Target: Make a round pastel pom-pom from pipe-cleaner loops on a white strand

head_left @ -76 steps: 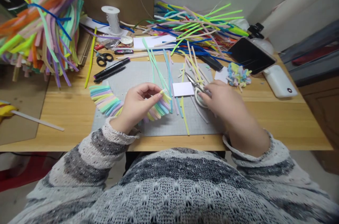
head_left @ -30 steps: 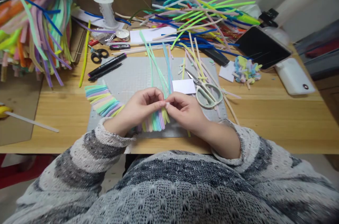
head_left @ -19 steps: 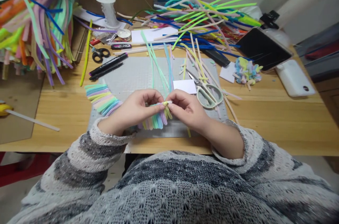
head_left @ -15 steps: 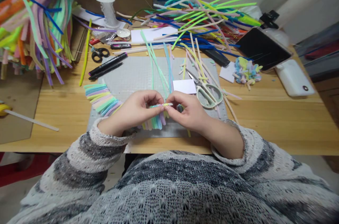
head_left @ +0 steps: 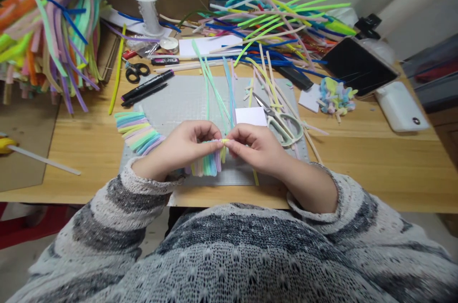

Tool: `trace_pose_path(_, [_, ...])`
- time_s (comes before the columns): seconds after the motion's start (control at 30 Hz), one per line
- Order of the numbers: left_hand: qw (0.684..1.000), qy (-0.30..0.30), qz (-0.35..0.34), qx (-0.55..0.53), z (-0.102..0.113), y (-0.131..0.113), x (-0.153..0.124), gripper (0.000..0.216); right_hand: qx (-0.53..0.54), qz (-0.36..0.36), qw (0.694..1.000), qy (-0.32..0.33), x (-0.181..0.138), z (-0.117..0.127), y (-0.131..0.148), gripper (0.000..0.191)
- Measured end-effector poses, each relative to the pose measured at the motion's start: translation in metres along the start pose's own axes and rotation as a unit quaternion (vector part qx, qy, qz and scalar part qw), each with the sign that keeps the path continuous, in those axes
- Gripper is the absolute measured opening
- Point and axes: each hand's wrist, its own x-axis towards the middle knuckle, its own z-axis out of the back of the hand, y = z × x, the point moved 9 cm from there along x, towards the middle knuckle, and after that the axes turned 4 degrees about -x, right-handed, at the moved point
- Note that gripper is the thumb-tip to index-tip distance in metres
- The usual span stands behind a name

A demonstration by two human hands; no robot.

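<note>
Over the grey cutting mat (head_left: pixel 171 102), my left hand (head_left: pixel 189 143) pinches the top edge of a row of pastel pipe cleaners (head_left: pixel 207 164), whose folded lengths hang below the fingers. My right hand (head_left: pixel 255 148) has thumb and forefinger closed on the yellow pipe cleaner (head_left: pixel 224 141) at the row's right end. Fingertips of both hands almost meet there. A similar pastel fringe (head_left: pixel 139 131) curves out left of my left wrist. Mint pipe cleaners (head_left: pixel 211 83) lie beyond my hands, beside a white card (head_left: pixel 250 116). Pale-handled scissors (head_left: pixel 282 126) rest right of the card.
A big bundle of pipe cleaners (head_left: pixel 53 31) stands at the left, a colourful heap (head_left: pixel 272 21) at the back. Black markers (head_left: pixel 146 88), small black scissors (head_left: pixel 137 72) and a white spool (head_left: pixel 146 12) sit back left. Cut pieces (head_left: pixel 336 95), a tablet (head_left: pixel 358 67) and a white device (head_left: pixel 402 105) lie right.
My right hand has shifted slightly right along the row's end. The pale tip that stuck out between the fingers no longer shows; the yellow piece now hangs down. The view has shifted slightly.
</note>
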Motion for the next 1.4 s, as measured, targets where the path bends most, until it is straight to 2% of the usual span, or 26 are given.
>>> trace_pose_path(0.23, [0.997,0.074,0.001,0.023,-0.012,0.001,-0.001,0.018,0.057,-0.044,0.997,-0.006,-0.001,-0.002,-0.006,0.026])
trace_pose_path(0.5, [0.975,0.006,-0.077,0.206,-0.003,-0.006,-0.002,0.013,0.105,-0.121,0.987,0.025,0.002,-0.011,-0.026,0.024])
trace_pose_path(0.7, [0.983,0.022,-0.071,0.166,-0.006,-0.007,-0.002,0.020,0.084,-0.071,0.994,0.011,0.004,-0.003,-0.019,0.024])
trace_pose_path(0.87, [0.984,-0.025,-0.064,0.167,0.001,-0.008,-0.002,0.015,0.099,-0.085,0.991,0.034,0.004,-0.006,-0.024,0.026])
trace_pose_path(1.07, [0.968,-0.069,-0.093,0.222,0.007,-0.014,-0.004,0.010,0.066,-0.030,0.997,0.036,0.007,-0.002,-0.021,0.020])
trace_pose_path(1.27, [0.978,-0.057,-0.107,0.170,0.004,-0.015,-0.004,0.018,0.042,-0.018,0.999,-0.001,0.006,0.003,-0.018,0.021])
trace_pose_path(1.4, [0.991,-0.026,-0.089,0.096,0.001,-0.010,-0.003,0.022,0.113,-0.014,0.993,0.018,0.005,-0.003,-0.014,0.021])
